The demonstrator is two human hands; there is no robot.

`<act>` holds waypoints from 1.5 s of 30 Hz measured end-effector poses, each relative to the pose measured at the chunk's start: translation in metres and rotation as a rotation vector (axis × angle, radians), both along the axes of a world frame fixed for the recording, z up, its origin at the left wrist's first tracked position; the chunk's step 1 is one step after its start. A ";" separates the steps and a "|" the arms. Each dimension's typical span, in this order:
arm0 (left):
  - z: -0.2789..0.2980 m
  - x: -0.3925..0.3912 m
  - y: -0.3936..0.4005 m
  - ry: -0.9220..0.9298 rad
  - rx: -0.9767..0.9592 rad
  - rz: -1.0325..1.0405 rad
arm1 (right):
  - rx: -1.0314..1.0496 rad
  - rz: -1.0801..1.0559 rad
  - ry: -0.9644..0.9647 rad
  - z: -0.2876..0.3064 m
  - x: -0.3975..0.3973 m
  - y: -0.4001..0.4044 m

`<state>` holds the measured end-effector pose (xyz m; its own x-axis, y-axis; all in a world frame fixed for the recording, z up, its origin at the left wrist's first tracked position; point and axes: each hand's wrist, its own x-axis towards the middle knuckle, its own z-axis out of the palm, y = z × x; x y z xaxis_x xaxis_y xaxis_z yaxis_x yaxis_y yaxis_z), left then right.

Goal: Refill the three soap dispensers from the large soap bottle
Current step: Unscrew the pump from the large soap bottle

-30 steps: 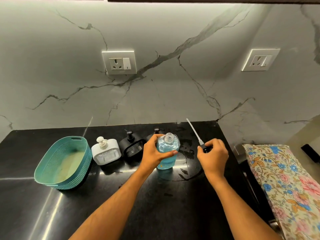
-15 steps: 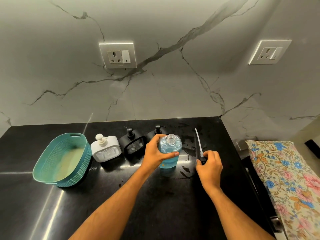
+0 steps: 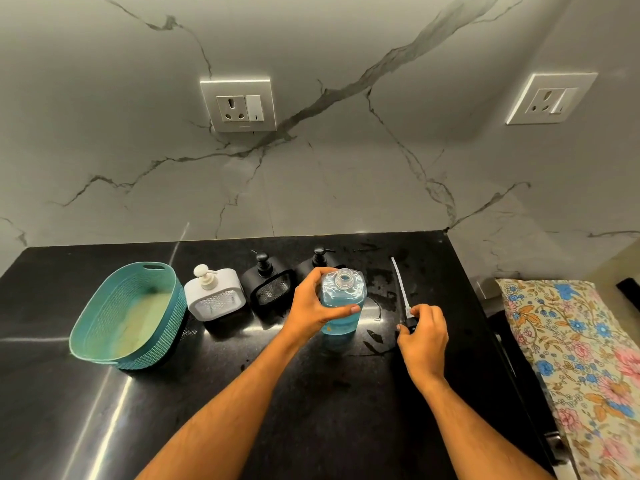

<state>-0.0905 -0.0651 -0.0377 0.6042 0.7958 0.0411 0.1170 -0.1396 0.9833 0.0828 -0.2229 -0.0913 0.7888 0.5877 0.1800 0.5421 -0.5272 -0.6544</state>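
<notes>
My left hand (image 3: pixel 313 306) grips the clear bottle of blue soap (image 3: pixel 341 315), which stands upright on the black counter (image 3: pixel 311 410) with its neck uncapped. To its right, my right hand (image 3: pixel 424 336) holds the black head of the pump (image 3: pixel 401 292); its white tube lies low over the counter and points away from me. Three dispensers stand in a row behind: a white one (image 3: pixel 214 296), a black one (image 3: pixel 270 284), and a second black one (image 3: pixel 320 259) mostly hidden by my left hand.
A teal perforated basket (image 3: pixel 104 327) sits tilted at the left of the counter. Wet smears mark the counter around the bottle. A floral cloth (image 3: pixel 581 358) lies beyond the counter's right edge. Two wall sockets are on the marble backsplash.
My right hand has lowered the pump from a raised tilt down to the counter, right of the bottle. The left hand keeps its grip on the bottle.
</notes>
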 end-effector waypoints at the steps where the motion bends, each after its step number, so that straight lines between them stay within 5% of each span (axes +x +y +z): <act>1: 0.000 0.000 0.000 -0.001 -0.002 0.000 | -0.005 -0.001 0.005 -0.002 0.001 -0.001; 45: -0.001 0.073 -0.018 -0.027 0.033 -0.033 | -0.023 -0.028 0.068 -0.010 0.045 -0.021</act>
